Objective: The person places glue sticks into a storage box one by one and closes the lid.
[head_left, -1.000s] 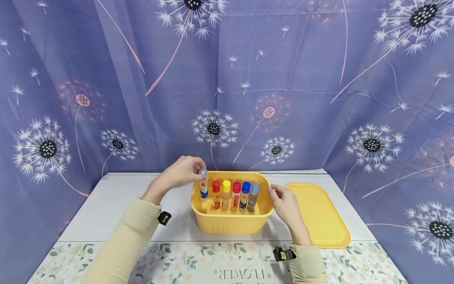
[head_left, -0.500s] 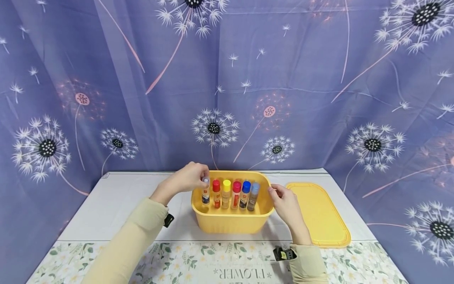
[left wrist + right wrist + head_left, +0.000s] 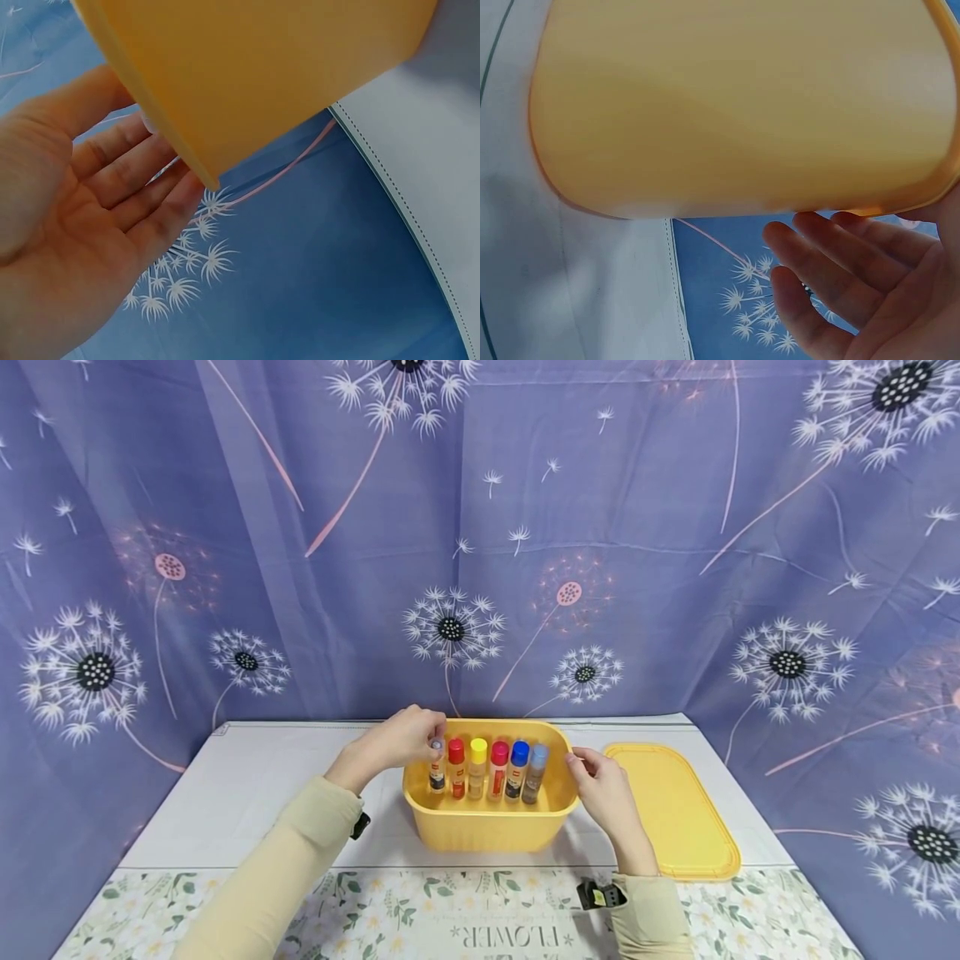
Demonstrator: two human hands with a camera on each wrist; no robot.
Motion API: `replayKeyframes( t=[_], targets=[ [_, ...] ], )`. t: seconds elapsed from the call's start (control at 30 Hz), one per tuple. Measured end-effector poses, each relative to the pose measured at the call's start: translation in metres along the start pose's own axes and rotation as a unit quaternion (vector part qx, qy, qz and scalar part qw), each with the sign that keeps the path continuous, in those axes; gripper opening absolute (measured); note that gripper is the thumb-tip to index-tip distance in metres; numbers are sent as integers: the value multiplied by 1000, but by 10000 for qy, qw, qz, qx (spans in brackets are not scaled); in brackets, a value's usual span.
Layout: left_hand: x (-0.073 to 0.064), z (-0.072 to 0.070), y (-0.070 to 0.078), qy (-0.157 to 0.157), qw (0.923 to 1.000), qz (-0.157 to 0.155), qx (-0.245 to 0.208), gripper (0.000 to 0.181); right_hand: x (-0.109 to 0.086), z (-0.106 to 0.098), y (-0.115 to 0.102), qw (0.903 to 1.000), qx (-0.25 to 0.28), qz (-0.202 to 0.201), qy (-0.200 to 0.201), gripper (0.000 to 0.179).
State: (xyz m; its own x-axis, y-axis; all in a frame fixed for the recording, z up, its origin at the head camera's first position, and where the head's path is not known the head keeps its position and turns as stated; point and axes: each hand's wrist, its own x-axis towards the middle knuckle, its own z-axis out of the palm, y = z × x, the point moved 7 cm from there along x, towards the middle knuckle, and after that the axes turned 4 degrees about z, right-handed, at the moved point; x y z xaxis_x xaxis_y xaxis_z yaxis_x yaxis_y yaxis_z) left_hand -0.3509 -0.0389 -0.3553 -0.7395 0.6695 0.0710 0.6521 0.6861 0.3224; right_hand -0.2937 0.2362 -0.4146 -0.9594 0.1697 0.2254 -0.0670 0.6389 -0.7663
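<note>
In the head view, a yellow plastic bin (image 3: 491,833) holds a row of small upright glue bottles with coloured caps. My left hand (image 3: 396,742) reaches over its left rim and pinches the top of the leftmost glue bottle (image 3: 437,774), which has a pale cap and a dark label. Beside it stands the red-capped bottle (image 3: 457,768). The bin's wall hides most of the held bottle in the left wrist view, where the fingers curl behind the rim. My right hand (image 3: 602,789) grips the right rim, thumb at the edge and fingers outside the wall (image 3: 742,112).
Further along the row are the yellow-capped (image 3: 477,767), pink-capped (image 3: 498,770), blue-capped (image 3: 517,770) and light-blue-capped (image 3: 536,772) bottles. A flat yellow lid (image 3: 678,810) lies right of the bin on the white cloth (image 3: 285,793). A purple curtain (image 3: 360,635) hangs behind.
My left hand has moved right and lowered the pale-capped glue bottle into the bin, beside the red-capped one. My right hand has stayed on the rim.
</note>
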Motion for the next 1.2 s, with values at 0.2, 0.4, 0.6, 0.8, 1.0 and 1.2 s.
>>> replayKeyframes(
  t=[0.2, 0.4, 0.6, 0.8, 1.0, 1.2],
  targets=[
    [1, 2, 2, -11, 9999, 73, 71, 8, 0, 1, 1, 10000, 44, 21, -46, 33],
    [1, 8, -1, -96, 9998, 39, 150, 11, 0, 1, 1, 10000, 57, 6, -47, 33],
    [1, 15, -3, -158, 9998, -18, 78, 12, 0, 1, 0, 10000, 57, 19, -68, 33],
    [1, 16, -2, -84, 9998, 121, 113, 12, 0, 0, 0, 9999, 80, 18, -64, 33],
    [1, 17, -1, -112, 9999, 107, 77, 12, 0, 0, 0, 10000, 52, 21, -56, 33],
    [0, 17, 2, -211, 9995, -88, 198, 12, 0, 1, -1, 10000, 32, 40, -58, 33]
  ],
)
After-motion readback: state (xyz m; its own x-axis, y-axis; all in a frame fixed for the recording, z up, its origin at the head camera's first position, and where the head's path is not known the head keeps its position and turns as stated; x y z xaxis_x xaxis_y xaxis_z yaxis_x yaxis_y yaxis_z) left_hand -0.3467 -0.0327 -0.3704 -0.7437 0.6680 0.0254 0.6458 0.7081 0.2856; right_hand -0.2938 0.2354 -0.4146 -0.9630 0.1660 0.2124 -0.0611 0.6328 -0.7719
